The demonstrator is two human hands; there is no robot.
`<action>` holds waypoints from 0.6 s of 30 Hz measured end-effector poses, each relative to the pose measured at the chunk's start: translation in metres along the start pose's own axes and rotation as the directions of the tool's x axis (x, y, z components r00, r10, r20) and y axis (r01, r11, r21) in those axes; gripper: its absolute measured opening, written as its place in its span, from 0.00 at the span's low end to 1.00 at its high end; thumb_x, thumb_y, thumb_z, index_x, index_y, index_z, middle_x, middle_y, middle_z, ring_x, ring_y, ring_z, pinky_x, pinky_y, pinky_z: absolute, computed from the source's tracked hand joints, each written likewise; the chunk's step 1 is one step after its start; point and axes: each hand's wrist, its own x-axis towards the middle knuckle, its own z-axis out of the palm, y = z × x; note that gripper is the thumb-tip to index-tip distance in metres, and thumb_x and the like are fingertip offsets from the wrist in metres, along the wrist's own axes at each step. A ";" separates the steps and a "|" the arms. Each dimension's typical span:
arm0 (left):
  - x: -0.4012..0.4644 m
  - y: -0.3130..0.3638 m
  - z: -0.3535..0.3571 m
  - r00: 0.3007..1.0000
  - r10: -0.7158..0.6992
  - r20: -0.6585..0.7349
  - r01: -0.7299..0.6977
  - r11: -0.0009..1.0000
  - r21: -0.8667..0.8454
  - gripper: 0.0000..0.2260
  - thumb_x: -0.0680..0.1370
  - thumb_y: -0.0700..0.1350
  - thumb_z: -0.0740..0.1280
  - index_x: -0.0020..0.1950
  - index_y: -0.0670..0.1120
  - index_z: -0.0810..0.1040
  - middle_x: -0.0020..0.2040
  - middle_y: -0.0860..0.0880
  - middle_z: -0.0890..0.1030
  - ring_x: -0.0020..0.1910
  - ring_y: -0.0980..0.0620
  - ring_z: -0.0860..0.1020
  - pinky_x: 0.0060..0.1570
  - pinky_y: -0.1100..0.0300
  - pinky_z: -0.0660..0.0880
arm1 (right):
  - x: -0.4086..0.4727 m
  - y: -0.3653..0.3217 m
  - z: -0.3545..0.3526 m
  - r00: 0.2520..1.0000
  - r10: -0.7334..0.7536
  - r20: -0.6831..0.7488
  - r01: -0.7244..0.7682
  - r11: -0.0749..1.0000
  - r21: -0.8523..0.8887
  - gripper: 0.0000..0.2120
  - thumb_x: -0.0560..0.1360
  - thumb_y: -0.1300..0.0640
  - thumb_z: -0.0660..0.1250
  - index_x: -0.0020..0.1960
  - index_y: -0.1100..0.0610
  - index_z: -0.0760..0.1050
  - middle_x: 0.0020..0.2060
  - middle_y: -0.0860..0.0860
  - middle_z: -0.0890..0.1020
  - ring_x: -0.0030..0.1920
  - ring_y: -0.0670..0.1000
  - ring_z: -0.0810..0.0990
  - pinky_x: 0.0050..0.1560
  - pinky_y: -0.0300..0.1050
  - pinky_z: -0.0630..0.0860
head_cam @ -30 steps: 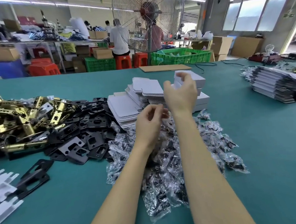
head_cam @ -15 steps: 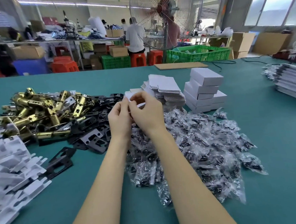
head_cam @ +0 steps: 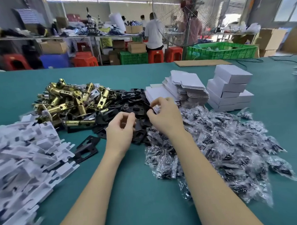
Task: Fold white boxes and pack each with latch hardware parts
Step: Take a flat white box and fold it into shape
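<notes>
White flat box blanks [head_cam: 158,96] stacked, right hand [head_cam: 165,117] pinching the near edge

A teal-covered desk [head_cam: 141,192] is seen running back to a crowded workshop, where a large pedestal fan [head_cam: 188,14] is stood beside a green plastic crate [head_cam: 222,51]. Red stools [head_cam: 86,59], a blue bin [head_cam: 54,61] and brown cartons [head_cam: 271,38] are ranged under and around a long bench [head_cam: 54,38], at which people are seen from behind. Light is given by ceiling tube strips [head_cam: 101,0] and by windows [head_cam: 289,5] at the upper right.
</notes>
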 end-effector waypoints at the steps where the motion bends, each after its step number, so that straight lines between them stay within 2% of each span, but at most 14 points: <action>1: 0.000 -0.001 0.000 1.000 0.001 0.002 -0.001 1.000 -0.003 0.11 0.83 0.49 0.67 0.42 0.47 0.79 0.33 0.55 0.80 0.33 0.57 0.76 0.38 0.56 0.75 | 0.001 0.001 -0.001 1.000 0.005 -0.020 -0.006 1.000 -0.012 0.08 0.77 0.51 0.67 0.55 0.49 0.76 0.57 0.50 0.72 0.44 0.50 0.75 0.45 0.45 0.68; 4: -0.001 -0.001 0.001 1.000 -0.004 0.002 0.004 1.000 -0.017 0.12 0.83 0.50 0.67 0.42 0.47 0.79 0.33 0.56 0.80 0.32 0.58 0.76 0.35 0.62 0.75 | 0.004 0.006 -0.004 0.999 0.035 0.005 -0.035 0.996 -0.083 0.17 0.77 0.49 0.67 0.64 0.50 0.73 0.68 0.53 0.69 0.52 0.56 0.78 0.49 0.46 0.69; 6: 0.000 -0.002 0.002 1.000 -0.005 0.010 0.005 1.000 -0.017 0.12 0.84 0.50 0.66 0.42 0.48 0.79 0.33 0.57 0.80 0.32 0.59 0.76 0.35 0.65 0.74 | 0.005 0.007 -0.005 0.989 0.073 0.129 -0.045 0.978 -0.205 0.28 0.78 0.48 0.65 0.76 0.50 0.65 0.78 0.56 0.60 0.64 0.61 0.76 0.58 0.52 0.72; 8: 0.000 -0.003 0.003 1.000 0.000 0.016 0.000 1.000 -0.012 0.12 0.84 0.50 0.66 0.43 0.47 0.79 0.33 0.57 0.80 0.32 0.59 0.76 0.35 0.65 0.73 | 0.004 0.006 -0.004 0.971 0.090 0.223 -0.014 0.947 -0.321 0.34 0.78 0.48 0.64 0.82 0.48 0.56 0.82 0.55 0.55 0.73 0.63 0.70 0.65 0.56 0.72; 10: 0.001 -0.003 0.002 1.000 0.000 0.013 0.000 1.000 -0.018 0.12 0.84 0.49 0.66 0.43 0.47 0.79 0.33 0.57 0.80 0.32 0.60 0.76 0.35 0.65 0.73 | 0.003 0.004 -0.004 0.970 0.069 0.233 0.019 0.933 -0.358 0.33 0.79 0.48 0.63 0.82 0.45 0.57 0.82 0.53 0.57 0.74 0.61 0.70 0.65 0.55 0.72; 13: 0.001 -0.002 0.002 1.000 -0.006 0.006 0.006 1.000 -0.027 0.12 0.84 0.49 0.66 0.43 0.47 0.80 0.33 0.57 0.80 0.32 0.60 0.77 0.35 0.66 0.73 | 0.000 0.001 -0.003 0.963 0.051 0.265 0.060 0.916 -0.396 0.32 0.78 0.52 0.62 0.80 0.36 0.58 0.82 0.51 0.56 0.70 0.60 0.74 0.58 0.51 0.74; 15: 0.000 -0.002 0.003 1.000 -0.006 0.005 0.006 0.999 -0.033 0.11 0.84 0.49 0.66 0.43 0.47 0.80 0.33 0.57 0.81 0.33 0.60 0.77 0.36 0.64 0.73 | -0.001 0.001 -0.003 0.952 0.054 0.302 0.078 0.909 -0.410 0.32 0.78 0.54 0.62 0.79 0.34 0.60 0.82 0.50 0.53 0.67 0.60 0.76 0.53 0.49 0.73; 18: 0.000 -0.002 0.003 1.000 -0.001 0.002 0.001 0.999 -0.035 0.11 0.84 0.49 0.66 0.42 0.48 0.80 0.33 0.57 0.81 0.33 0.59 0.77 0.38 0.61 0.73 | 0.002 0.001 -0.006 0.959 0.037 0.281 0.076 0.921 -0.383 0.29 0.79 0.53 0.61 0.79 0.39 0.64 0.82 0.50 0.56 0.72 0.57 0.73 0.61 0.51 0.73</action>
